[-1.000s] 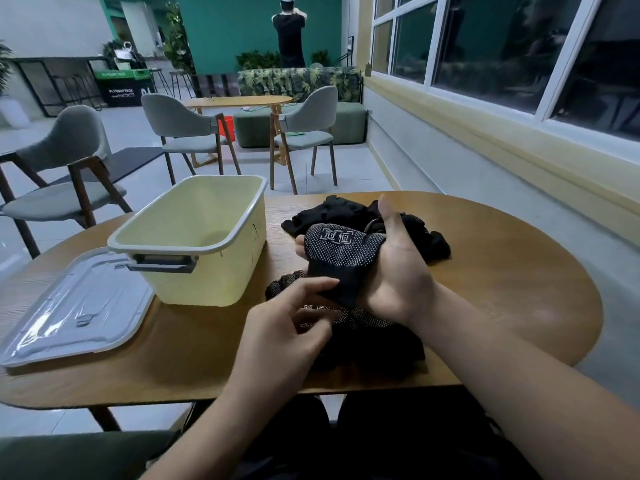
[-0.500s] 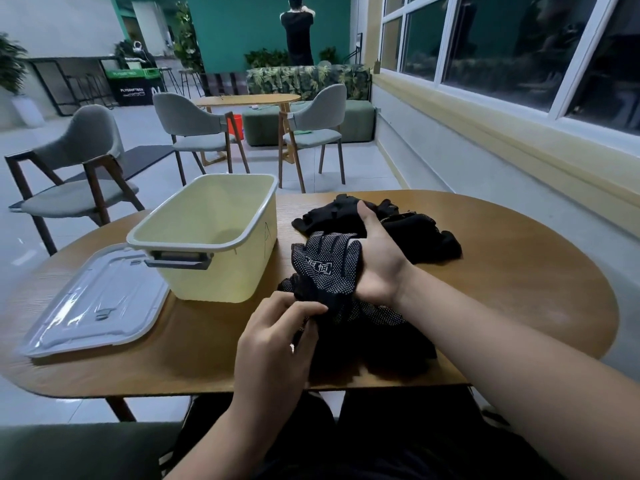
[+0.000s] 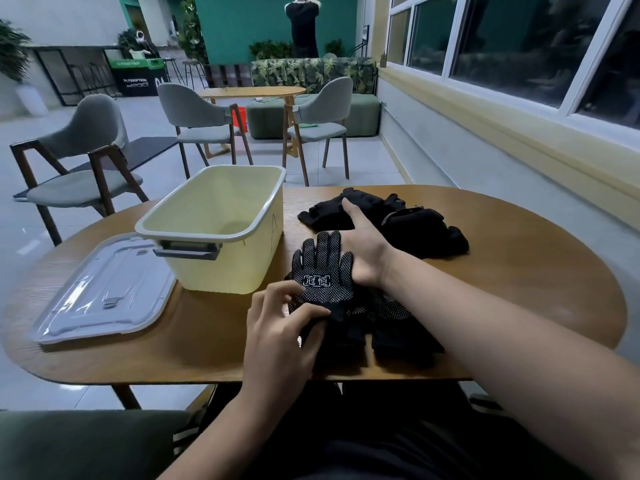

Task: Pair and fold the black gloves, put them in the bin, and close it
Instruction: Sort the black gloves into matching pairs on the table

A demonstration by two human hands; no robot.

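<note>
A black glove with white dots and a white logo lies palm up on the wooden table, spread flat over other black gloves. My left hand pinches its cuff end with curled fingers and thumb. My right hand lies at the glove's right edge with its thumb straight; its fingers are hidden under the glove. More black gloves are heaped beyond my right hand. The pale yellow bin stands open and empty to the left, with its grey lid flat on the table beside it.
Grey chairs stand behind the table on the left, and another table with chairs is further back. A person stands at the far green wall. Windows and a ledge run along the right.
My right hand lowered the dotted glove from an upright hold and laid it flat, fingers pointing away. My left hand moved onto its cuff. The camera view shifted slightly left.
</note>
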